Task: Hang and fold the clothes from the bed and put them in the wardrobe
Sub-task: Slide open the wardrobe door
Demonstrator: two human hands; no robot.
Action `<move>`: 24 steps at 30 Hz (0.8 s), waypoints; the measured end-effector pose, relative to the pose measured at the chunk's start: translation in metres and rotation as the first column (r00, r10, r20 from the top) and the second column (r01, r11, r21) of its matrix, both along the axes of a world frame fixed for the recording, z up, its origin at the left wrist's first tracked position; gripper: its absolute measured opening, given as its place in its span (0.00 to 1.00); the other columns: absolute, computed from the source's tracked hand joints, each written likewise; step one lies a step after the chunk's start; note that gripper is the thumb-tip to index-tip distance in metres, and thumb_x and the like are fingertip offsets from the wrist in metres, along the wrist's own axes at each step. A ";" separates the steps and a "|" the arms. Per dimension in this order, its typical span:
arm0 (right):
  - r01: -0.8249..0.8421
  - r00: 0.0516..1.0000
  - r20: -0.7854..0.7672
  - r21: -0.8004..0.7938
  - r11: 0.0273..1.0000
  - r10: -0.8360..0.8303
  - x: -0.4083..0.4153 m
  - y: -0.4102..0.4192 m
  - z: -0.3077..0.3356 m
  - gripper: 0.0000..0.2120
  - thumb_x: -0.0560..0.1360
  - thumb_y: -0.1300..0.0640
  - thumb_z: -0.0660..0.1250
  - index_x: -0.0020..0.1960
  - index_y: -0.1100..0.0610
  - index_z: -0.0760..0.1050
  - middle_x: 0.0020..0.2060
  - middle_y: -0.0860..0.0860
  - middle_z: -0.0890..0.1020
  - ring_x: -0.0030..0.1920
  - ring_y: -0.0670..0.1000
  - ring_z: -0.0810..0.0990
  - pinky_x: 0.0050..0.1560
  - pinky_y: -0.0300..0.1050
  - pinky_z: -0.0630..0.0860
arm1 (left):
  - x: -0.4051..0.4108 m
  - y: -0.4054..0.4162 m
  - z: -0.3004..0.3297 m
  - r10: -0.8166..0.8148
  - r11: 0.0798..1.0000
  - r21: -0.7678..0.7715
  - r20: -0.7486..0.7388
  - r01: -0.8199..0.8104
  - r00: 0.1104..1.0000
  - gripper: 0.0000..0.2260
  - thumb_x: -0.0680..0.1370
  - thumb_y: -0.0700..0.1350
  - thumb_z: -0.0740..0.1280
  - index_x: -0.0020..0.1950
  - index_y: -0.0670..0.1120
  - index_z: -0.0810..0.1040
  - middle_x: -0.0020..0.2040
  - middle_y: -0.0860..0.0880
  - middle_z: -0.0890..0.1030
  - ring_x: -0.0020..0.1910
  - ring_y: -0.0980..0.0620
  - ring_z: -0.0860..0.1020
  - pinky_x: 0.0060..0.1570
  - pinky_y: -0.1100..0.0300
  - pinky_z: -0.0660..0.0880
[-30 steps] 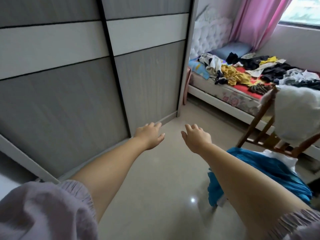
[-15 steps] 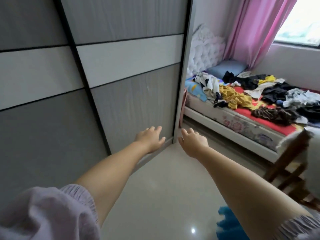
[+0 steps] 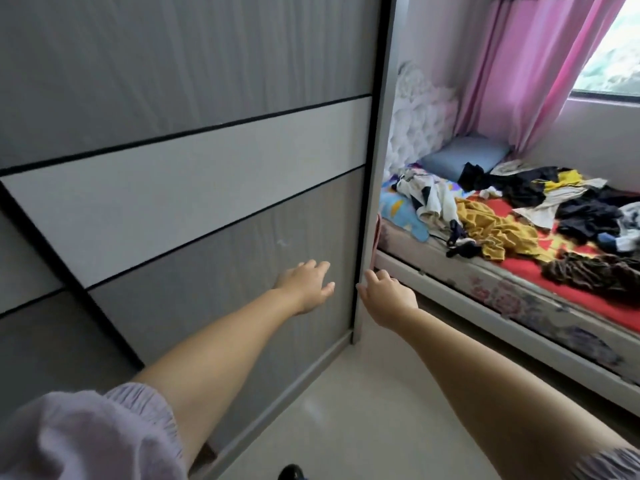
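A grey wardrobe with a white band across its sliding door (image 3: 194, 202) fills the left of the view, and the door is closed. My left hand (image 3: 306, 284) reaches out with relaxed fingers in front of the door's lower panel, holding nothing. My right hand (image 3: 386, 294) is at the wardrobe's right edge (image 3: 372, 202), its fingertips at the frame. On the right stands the bed (image 3: 519, 299) with a red sheet, strewn with clothes: a yellow garment (image 3: 491, 226), black ones (image 3: 585, 216), a white patterned one (image 3: 433, 199).
A blue pillow (image 3: 464, 157) lies at the bed's head under a pink curtain (image 3: 519, 71) and a window. Pale tiled floor (image 3: 363, 410) runs between the wardrobe and the bed. A dark object (image 3: 291, 472) shows at the bottom edge.
I have stepped closer to the wardrobe and turned towards it. Both hands moved forward, the right one reaching the wardrobe's right edge. The chair and blue cloth have left the view.
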State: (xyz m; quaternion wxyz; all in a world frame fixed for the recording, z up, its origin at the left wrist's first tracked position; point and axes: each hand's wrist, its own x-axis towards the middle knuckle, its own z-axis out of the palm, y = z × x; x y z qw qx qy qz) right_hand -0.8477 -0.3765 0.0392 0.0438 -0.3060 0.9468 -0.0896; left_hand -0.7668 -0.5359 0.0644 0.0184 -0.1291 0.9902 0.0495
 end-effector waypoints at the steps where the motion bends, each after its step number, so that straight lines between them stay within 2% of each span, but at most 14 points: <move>1: 0.010 1.000 0.002 -0.016 1.000 -0.010 -0.015 -0.011 -0.001 0.19 0.82 0.45 0.50 0.68 0.55 0.64 0.63 0.57 0.71 0.62 0.60 0.73 0.51 0.53 0.71 | -0.018 -0.010 0.001 -0.026 0.999 -0.033 -0.005 0.026 1.000 0.23 0.81 0.57 0.54 0.73 0.47 0.63 0.68 0.44 0.70 0.67 0.44 0.69 0.60 0.50 0.68; 4: 0.089 0.995 0.051 -0.101 0.991 -0.084 -0.069 -0.050 -0.001 0.18 0.82 0.46 0.50 0.67 0.55 0.64 0.63 0.56 0.71 0.62 0.60 0.73 0.52 0.53 0.72 | -0.085 -0.047 0.010 -0.126 0.983 -0.134 0.020 0.128 0.992 0.21 0.81 0.55 0.55 0.71 0.47 0.65 0.66 0.44 0.71 0.66 0.44 0.69 0.57 0.49 0.69; 9: 0.297 0.943 0.238 -0.292 0.909 -0.232 -0.148 -0.094 0.003 0.23 0.82 0.45 0.49 0.74 0.54 0.61 0.68 0.57 0.70 0.64 0.59 0.73 0.55 0.51 0.71 | -0.187 -0.089 0.039 -0.317 0.890 -0.307 0.117 0.338 0.941 0.18 0.81 0.52 0.56 0.68 0.45 0.67 0.65 0.43 0.71 0.64 0.43 0.70 0.56 0.50 0.70; 12: 0.340 0.918 0.318 -0.326 0.882 -0.236 -0.190 -0.116 -0.005 0.23 0.82 0.47 0.50 0.74 0.56 0.61 0.68 0.58 0.70 0.64 0.59 0.73 0.52 0.49 0.69 | -0.239 -0.096 0.045 -0.397 0.811 -0.401 0.157 0.426 0.904 0.17 0.81 0.50 0.57 0.66 0.44 0.69 0.64 0.42 0.72 0.64 0.43 0.70 0.56 0.51 0.69; 15: 0.351 0.900 0.383 -0.349 0.869 -0.210 -0.235 -0.140 -0.008 0.22 0.81 0.52 0.53 0.74 0.58 0.60 0.67 0.59 0.70 0.64 0.59 0.73 0.57 0.49 0.71 | -0.288 -0.103 0.050 -0.438 0.737 -0.485 0.189 0.472 0.879 0.15 0.80 0.49 0.57 0.64 0.43 0.70 0.63 0.42 0.72 0.63 0.42 0.70 0.58 0.50 0.67; 18: 0.372 0.875 0.452 -0.396 0.840 -0.175 -0.279 -0.165 -0.010 0.24 0.81 0.55 0.54 0.75 0.59 0.57 0.70 0.61 0.67 0.67 0.60 0.70 0.63 0.50 0.69 | -0.330 -0.114 0.053 -0.455 0.627 -0.590 0.252 0.508 0.854 0.16 0.80 0.48 0.58 0.65 0.43 0.69 0.64 0.42 0.72 0.65 0.43 0.69 0.66 0.48 0.63; 20: 0.413 0.838 0.528 -0.444 0.795 -0.141 -0.309 -0.181 -0.012 0.26 0.81 0.56 0.55 0.77 0.59 0.53 0.73 0.61 0.62 0.70 0.60 0.66 0.67 0.50 0.65 | -0.358 -0.121 0.048 -0.408 0.536 -0.657 0.347 0.530 0.844 0.19 0.81 0.48 0.57 0.70 0.42 0.66 0.68 0.42 0.69 0.70 0.43 0.64 0.72 0.44 0.55; 22: 0.460 0.801 0.590 -0.495 0.737 -0.104 -0.333 -0.196 -0.015 0.29 0.81 0.56 0.56 0.78 0.59 0.47 0.76 0.60 0.56 0.73 0.59 0.61 0.70 0.50 0.61 | -0.385 -0.127 0.043 -0.347 0.434 -0.712 0.432 0.551 0.832 0.23 0.82 0.49 0.55 0.75 0.40 0.59 0.74 0.41 0.62 0.75 0.43 0.57 0.73 0.40 0.47; 24: 0.508 0.774 0.628 -0.532 0.678 -0.087 -0.352 -0.212 -0.019 0.32 0.81 0.57 0.57 0.78 0.59 0.44 0.77 0.60 0.52 0.75 0.59 0.57 0.72 0.49 0.57 | -0.407 -0.132 0.043 -0.325 0.388 -0.736 0.454 0.555 0.830 0.25 0.83 0.49 0.53 0.77 0.39 0.56 0.77 0.40 0.57 0.77 0.44 0.52 0.72 0.38 0.44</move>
